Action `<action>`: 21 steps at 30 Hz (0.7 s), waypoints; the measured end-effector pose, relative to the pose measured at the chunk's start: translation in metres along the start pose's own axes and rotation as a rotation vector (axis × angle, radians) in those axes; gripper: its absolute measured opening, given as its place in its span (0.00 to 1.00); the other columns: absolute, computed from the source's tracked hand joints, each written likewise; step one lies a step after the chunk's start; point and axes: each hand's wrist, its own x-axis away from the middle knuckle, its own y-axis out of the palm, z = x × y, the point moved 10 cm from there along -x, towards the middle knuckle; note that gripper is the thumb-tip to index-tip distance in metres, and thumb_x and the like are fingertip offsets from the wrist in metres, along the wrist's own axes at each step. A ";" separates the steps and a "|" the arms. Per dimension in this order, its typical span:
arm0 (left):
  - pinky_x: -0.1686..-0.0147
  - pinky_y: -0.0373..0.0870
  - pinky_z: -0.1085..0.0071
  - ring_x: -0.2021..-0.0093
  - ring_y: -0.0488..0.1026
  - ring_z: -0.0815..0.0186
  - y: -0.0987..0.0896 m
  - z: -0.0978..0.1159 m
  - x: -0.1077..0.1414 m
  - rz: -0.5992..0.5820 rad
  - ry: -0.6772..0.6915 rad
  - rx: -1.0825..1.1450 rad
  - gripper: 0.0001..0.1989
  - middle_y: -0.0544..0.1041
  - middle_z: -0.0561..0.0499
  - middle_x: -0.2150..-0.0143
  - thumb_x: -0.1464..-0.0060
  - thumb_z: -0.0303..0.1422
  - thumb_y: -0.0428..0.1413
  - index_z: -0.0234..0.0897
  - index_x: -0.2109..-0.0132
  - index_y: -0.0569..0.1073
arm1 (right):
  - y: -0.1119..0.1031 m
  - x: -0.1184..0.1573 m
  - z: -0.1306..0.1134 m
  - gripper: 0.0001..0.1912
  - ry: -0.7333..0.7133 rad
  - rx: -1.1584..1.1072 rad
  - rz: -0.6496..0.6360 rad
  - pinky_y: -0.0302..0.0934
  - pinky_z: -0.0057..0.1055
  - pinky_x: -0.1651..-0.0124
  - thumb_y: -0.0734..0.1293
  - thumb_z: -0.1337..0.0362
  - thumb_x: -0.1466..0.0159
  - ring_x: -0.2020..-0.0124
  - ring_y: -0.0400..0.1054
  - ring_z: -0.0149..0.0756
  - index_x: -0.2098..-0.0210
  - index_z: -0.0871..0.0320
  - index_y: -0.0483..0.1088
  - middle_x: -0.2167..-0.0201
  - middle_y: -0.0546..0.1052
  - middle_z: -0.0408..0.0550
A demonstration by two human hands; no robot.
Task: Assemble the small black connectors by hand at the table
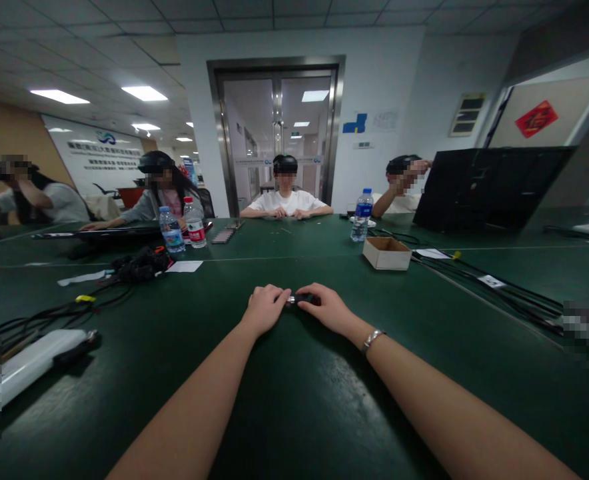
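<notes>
Near the middle of the green table (294, 413), a small black object with a silver end (292, 300) lies between my two hands, low over the tabletop. Its exact kind is too small to make out. My left hand (265, 310) is closed, thumb and fingertips pinching at the silver end. From the other side, my right hand (330, 308) curls its thumb and fingers round the black part, which is partly covered. A metal watch or bracelet (373, 341) circles my right wrist.
An open cardboard box (387, 255) stands beyond my right hand, with a water bottle (362, 217) behind it. Black cables (494, 287) run along the right; a white device (39, 360) lies left. Bottles (194, 230) stand far left. Several people sit opposite, near a black monitor (489, 190).
</notes>
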 end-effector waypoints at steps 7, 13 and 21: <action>0.49 0.61 0.56 0.48 0.65 0.55 0.000 0.004 0.003 -0.044 0.016 0.024 0.18 0.74 0.53 0.53 0.43 0.50 0.45 0.49 0.61 0.74 | 0.000 -0.001 0.006 0.13 0.015 -0.034 0.004 0.62 0.32 0.59 0.67 0.62 0.42 0.65 0.66 0.32 0.57 0.57 0.74 0.61 0.73 0.47; 0.50 0.61 0.59 0.51 0.66 0.57 0.000 0.003 0.002 -0.029 0.008 0.028 0.25 0.75 0.50 0.54 0.41 0.52 0.39 0.44 0.63 0.75 | 0.001 -0.001 0.003 0.13 0.011 -0.019 -0.004 0.62 0.32 0.60 0.67 0.63 0.42 0.66 0.65 0.32 0.57 0.57 0.74 0.62 0.73 0.47; 0.50 0.61 0.58 0.51 0.66 0.56 0.003 0.005 0.002 -0.048 0.030 -0.006 0.24 0.75 0.51 0.54 0.41 0.50 0.40 0.44 0.66 0.75 | 0.001 -0.001 -0.001 0.13 0.000 -0.014 -0.022 0.61 0.32 0.61 0.67 0.63 0.41 0.66 0.64 0.31 0.57 0.57 0.73 0.62 0.73 0.47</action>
